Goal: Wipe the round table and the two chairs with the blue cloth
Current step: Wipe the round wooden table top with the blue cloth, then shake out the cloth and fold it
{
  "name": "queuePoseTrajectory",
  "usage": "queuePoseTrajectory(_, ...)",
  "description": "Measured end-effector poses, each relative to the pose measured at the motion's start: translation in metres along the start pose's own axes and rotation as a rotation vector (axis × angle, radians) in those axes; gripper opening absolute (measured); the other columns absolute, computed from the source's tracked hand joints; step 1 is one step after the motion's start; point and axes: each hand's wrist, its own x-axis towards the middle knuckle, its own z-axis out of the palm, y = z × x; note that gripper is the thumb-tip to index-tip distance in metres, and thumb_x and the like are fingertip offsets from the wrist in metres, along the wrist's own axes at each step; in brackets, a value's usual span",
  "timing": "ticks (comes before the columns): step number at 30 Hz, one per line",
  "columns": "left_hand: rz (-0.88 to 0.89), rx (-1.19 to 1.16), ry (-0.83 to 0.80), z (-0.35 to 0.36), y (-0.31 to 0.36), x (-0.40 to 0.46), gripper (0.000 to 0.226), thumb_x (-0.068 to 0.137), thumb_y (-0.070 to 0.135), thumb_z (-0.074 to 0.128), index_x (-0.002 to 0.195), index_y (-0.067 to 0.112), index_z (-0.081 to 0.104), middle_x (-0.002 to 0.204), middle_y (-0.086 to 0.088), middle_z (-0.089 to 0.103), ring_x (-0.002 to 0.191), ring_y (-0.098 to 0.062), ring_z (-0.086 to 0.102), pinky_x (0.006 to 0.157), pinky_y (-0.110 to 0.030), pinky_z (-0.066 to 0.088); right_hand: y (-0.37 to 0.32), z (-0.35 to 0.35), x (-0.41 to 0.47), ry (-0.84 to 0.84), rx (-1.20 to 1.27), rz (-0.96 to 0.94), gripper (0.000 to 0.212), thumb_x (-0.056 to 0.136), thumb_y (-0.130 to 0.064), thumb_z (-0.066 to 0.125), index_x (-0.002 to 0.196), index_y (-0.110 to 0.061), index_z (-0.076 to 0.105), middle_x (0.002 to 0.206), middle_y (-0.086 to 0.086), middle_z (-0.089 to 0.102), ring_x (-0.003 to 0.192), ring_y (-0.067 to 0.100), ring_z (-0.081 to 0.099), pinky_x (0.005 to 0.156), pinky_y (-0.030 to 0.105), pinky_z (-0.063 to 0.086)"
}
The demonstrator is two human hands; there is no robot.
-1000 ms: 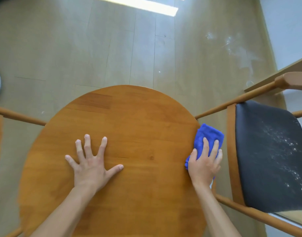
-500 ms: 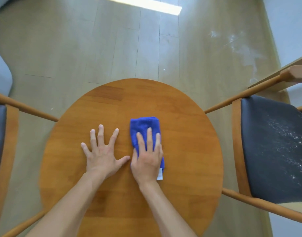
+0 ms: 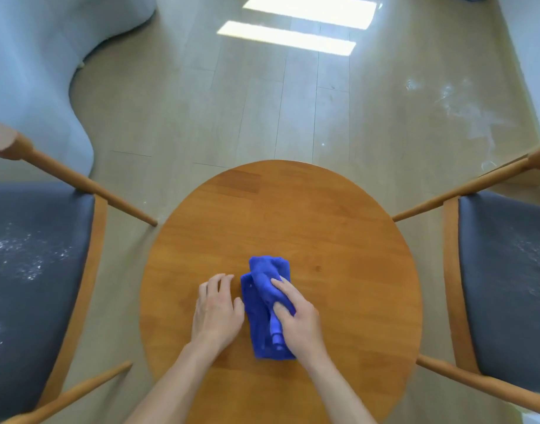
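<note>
- Only the person's two arms show, coming in from the lower edge of the frame toward its lower middle.
- The left hand [image 3: 216, 313] is bare; its skin is uncovered from the fingertips back to the wrist.
- The right hand [image 3: 296, 319] is bare as well, with its knuckles and the back of the hand plainly in view.
- The left forearm [image 3: 170, 390] is bare skin all the way to the bottom edge, slim at the wrist and broader toward the edge.
- The right forearm [image 3: 339, 390] is likewise bare to the bottom edge, with the same narrow wrist.
- Both forearms look slightly blurred near the lower edge, so fine detail there cannot be made out.
</note>
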Motion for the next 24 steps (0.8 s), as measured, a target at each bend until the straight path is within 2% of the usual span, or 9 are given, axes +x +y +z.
queuePoseTrajectory(3,-0.059,-0.225,-0.027,-0.009,0.008,-0.008,0.026,0.095,0.021,0.048,0.120,0.018,0.057,0.124,0.000,0.057,0.118,-0.020,0.046,0.095,-0.027,0.038,-0.026,-0.020,-0.002,-0.036,0.657,0.193,0.040,0.093,0.006,0.050,0.119,-0.021,0.065,0.122,0.001,0.068,0.110,0.012,0.065,0.083,0.020,0.053)
queuePoseTrajectory(6,-0.158,-0.557,-0.130,-0.027,0.021,-0.012,0.011,0.095,0.027,0.050,0.092,0.025,0.060,0.095,0.007,0.066,0.090,-0.012,0.060,0.063,-0.008,0.039,-0.043,-0.032,-0.010,-0.086,0.867,0.213,0.038,0.095,0.001,0.048,0.124,-0.020,0.062,0.123,0.005,0.067,0.111,0.025,0.065,0.084,0.035,0.055)
queuePoseTrajectory(7,-0.163,-0.593,-0.140,-0.032,0.026,-0.014,0.007,0.093,0.028,0.054,0.090,0.026,0.059,0.091,0.009,0.066,0.084,-0.007,0.060,0.059,-0.006,0.039,-0.049,-0.034,-0.014,-0.104,0.917,0.227,0.037,0.096,-0.001,0.048,0.125,-0.019,0.061,0.124,0.007,0.066,0.110,0.029,0.065,0.080,0.038,0.055)
queuePoseTrajectory(8,-0.162,-0.614,-0.150,-0.039,0.031,-0.015,0.003,0.090,0.027,0.057,0.092,0.027,0.059,0.091,0.010,0.065,0.083,-0.003,0.060,0.059,-0.006,0.039,-0.056,-0.036,-0.017,-0.121,0.978,0.244,0.036,0.095,-0.003,0.048,0.126,-0.017,0.059,0.123,0.011,0.066,0.107,0.032,0.066,0.075,0.040,0.056)
queuePoseTrajectory(11,-0.144,-0.637,-0.103,-0.058,0.043,-0.019,0.023,0.086,0.019,0.059,0.107,0.026,0.054,0.105,0.009,0.057,0.094,-0.007,0.056,0.073,-0.016,0.039,-0.081,-0.043,-0.029,-0.154,1.109,0.258,0.036,0.090,-0.010,0.054,0.126,-0.014,0.058,0.112,0.019,0.066,0.093,0.033,0.068,0.069,0.037,0.057)
queuePoseTrajectory(15,-0.178,-0.812,-0.021,-0.093,0.059,-0.025,0.010,0.091,0.020,0.053,0.096,0.023,0.060,0.105,0.000,0.057,0.093,-0.015,0.057,0.074,-0.028,0.043,-0.115,-0.060,-0.047,-0.281,1.205,0.215,0.046,0.076,-0.022,0.077,0.115,-0.012,0.057,0.091,0.016,0.066,0.080,0.028,0.068,0.065,0.034,0.056)
queuePoseTrajectory(18,-0.161,-0.971,-0.061,-0.125,0.075,-0.031,0.018,0.094,0.035,0.054,0.090,0.022,0.066,0.092,0.004,0.068,0.084,-0.012,0.061,0.069,-0.026,0.044,-0.140,-0.072,-0.057,-0.306,1.063,0.125,0.059,0.075,-0.034,0.078,0.118,-0.005,0.050,0.101,0.022,0.058,0.089,0.034,0.061,0.070,0.037,0.054)
queuePoseTrajectory(22,-0.067,-0.959,-0.080,-0.165,0.098,-0.040,0.023,0.091,0.044,0.057,0.095,0.024,0.067,0.095,0.006,0.070,0.089,-0.011,0.064,0.075,-0.027,0.048,-0.172,-0.087,-0.066,-0.213,0.796,0.011,0.051,0.076,-0.015,0.068,0.125,-0.008,0.052,0.119,0.020,0.064,0.101,0.034,0.066,0.074,0.038,0.056)
queuePoseTrajectory(24,0.005,-0.933,-0.101,-0.185,0.108,-0.045,0.027,0.095,0.043,0.051,0.095,0.021,0.067,0.094,0.007,0.071,0.085,-0.010,0.065,0.069,-0.022,0.048,-0.190,-0.094,-0.071,-0.201,0.723,0.001,0.047,0.077,-0.015,0.066,0.122,-0.010,0.055,0.118,0.019,0.065,0.099,0.033,0.067,0.073,0.037,0.057)
